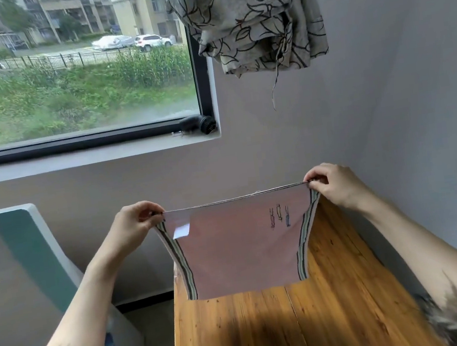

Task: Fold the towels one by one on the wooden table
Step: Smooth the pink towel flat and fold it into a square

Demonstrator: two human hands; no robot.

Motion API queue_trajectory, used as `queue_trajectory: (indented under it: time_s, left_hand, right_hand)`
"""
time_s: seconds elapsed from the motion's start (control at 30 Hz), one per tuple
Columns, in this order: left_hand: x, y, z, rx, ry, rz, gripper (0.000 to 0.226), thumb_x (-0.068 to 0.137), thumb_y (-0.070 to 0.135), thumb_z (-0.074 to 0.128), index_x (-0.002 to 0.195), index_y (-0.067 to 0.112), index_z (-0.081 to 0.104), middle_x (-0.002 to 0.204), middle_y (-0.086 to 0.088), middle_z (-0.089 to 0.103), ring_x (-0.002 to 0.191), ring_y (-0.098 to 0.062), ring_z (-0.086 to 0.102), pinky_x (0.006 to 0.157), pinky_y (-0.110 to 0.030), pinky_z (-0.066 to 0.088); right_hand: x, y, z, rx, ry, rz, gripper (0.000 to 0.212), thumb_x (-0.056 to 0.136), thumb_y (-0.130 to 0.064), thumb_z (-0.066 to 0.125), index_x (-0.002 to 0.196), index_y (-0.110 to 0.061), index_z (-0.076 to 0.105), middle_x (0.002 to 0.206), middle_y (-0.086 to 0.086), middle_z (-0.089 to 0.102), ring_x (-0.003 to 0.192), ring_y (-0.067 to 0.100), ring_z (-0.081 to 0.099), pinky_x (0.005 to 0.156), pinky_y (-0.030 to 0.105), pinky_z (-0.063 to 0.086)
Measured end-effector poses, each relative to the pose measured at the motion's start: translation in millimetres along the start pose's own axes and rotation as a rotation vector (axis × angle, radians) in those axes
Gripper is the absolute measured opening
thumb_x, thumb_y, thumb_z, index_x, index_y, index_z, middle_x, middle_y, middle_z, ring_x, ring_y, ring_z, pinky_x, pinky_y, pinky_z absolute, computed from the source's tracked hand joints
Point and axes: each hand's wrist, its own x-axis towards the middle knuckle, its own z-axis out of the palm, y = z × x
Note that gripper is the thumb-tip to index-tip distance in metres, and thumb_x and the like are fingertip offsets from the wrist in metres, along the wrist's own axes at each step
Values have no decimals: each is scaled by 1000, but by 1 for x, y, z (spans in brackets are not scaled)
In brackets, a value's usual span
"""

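From the head camera, the left hand (134,224) and the right hand (332,185) each pinch one top corner of the pink towel (243,252), which hangs stretched above the wooden surface (271,329).

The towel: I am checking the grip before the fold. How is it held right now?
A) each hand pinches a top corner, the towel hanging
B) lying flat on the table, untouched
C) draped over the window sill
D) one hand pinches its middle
A: the left hand and the right hand each pinch a top corner of the towel, which hangs stretched between them over the table.
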Motion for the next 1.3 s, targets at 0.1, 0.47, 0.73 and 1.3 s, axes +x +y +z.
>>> queue_trajectory:
  time_s: [0.1,0.47,0.73,1.3]
  left_hand:
    - [4,-1,4,15,-6,-13,29,77,0,72,74,29,66,68,16,67,65,-2,60,64,-4,41]
    - [2,-9,8,-130,-40,-73,24,82,2,66,75,24,69,68,-3,64,54,1,48,54,-6,35]
    - [36,-36,41,-54,-34,-211,17,80,3,67,79,20,70,80,-15,69,73,-20,55,67,-23,41]
    - [-22,-41,72,-229,34,-237,25,82,-2,64,75,22,66,80,4,66,74,-4,59,69,-5,45]
  right_hand:
    - [0,3,2,-27,-31,30,16,89,-4,52,98,-10,65,99,5,61,88,16,52,77,21,36]
    - [0,14,-1,318,-115,137,7,87,-12,62,93,-13,66,88,-3,64,83,8,57,79,21,44]
    - [34,30,42,145,-101,267,9,87,-14,62,94,-12,67,93,2,63,89,14,53,76,20,34]
    - [-8,54,86,166,112,175,13,87,-1,56,94,-4,67,93,4,64,86,16,54,71,17,33]
